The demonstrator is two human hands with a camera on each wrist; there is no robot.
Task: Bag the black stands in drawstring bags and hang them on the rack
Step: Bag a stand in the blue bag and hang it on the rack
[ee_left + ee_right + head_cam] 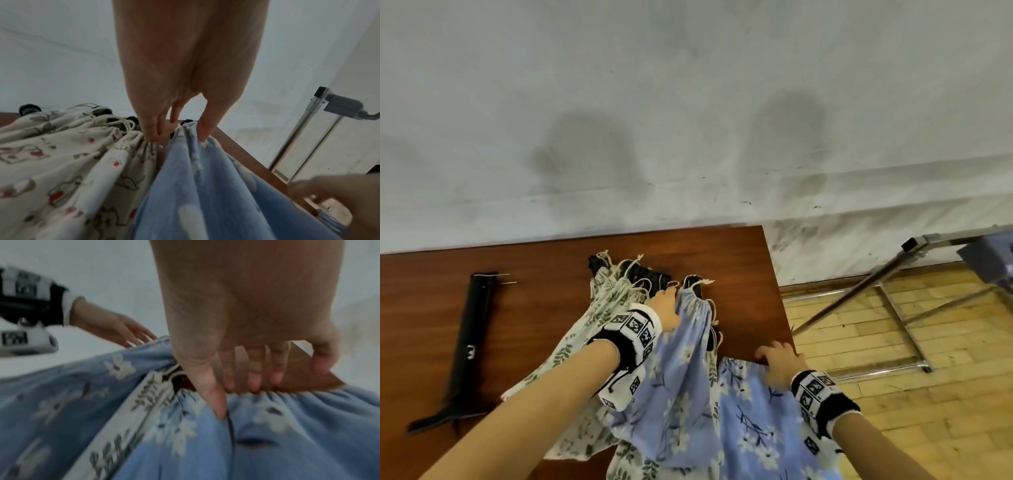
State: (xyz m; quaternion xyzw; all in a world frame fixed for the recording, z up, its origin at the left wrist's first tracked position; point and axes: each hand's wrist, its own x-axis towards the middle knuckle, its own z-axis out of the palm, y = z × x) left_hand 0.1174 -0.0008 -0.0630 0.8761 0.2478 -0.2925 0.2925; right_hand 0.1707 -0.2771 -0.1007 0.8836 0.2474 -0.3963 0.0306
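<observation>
A bare black stand (469, 346) lies at the left of the brown table (534, 267). Several filled drawstring bags lie side by side: cream floral ones (606, 301) (72, 154) and a blue floral bag (688, 342) (205, 178) with a black stand tip (693, 282) poking out of its gathered neck. My left hand (667, 294) (176, 134) reaches down with straight fingers, thumb on the blue bag's neck, fingers beside the cream bag's neck. A second blue bag (750, 411) (287, 426) hangs over the table's near right corner. My right hand (774, 353) (257, 382) rests its fingers on its gathered rim.
A metal rack (859, 291) (304, 129) stands on the wood-block floor to the right of the table, with a grey part at its top end. A pale wall runs behind the table. Drawstring cords lie loose around the bag necks.
</observation>
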